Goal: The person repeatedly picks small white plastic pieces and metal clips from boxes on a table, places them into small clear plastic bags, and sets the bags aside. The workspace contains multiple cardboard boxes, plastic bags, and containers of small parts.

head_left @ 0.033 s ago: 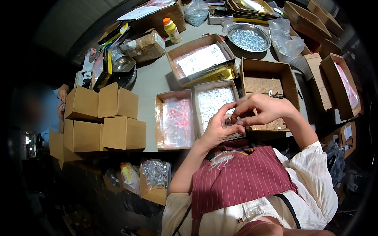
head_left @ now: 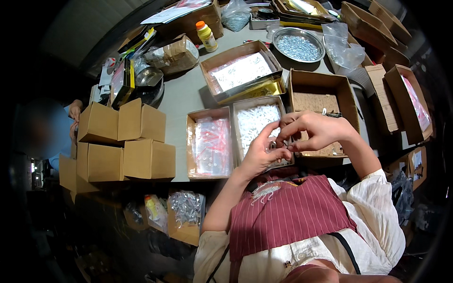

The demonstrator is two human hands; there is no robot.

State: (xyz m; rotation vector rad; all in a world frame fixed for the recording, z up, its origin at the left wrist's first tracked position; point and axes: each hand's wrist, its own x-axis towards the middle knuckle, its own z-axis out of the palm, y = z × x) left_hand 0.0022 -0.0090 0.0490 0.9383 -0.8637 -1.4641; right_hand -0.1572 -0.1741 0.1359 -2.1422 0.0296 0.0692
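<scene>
My left hand is closed around a small clear plastic bag, with a bit of shiny metal showing at it. Bent over from the right, my right hand has its thumb and fingers pinched together at the bag's edge; whether they also hold a small part is hidden. Both hands are above the near end of a carton of white plastic pieces. To its left, a carton holds clear zip bags with red strips. On the right stands a deeper brown carton with a few dark metal parts inside.
Folded brown boxes are stacked at the left, beside another person's hand. Farther back are a carton with a written sheet, a metal bowl of small screws or similar parts and a yellow bottle. Metal parts fill a low carton.
The fingers of both hands have shifted very slightly around the clear bag. Everything else stays as it was.
</scene>
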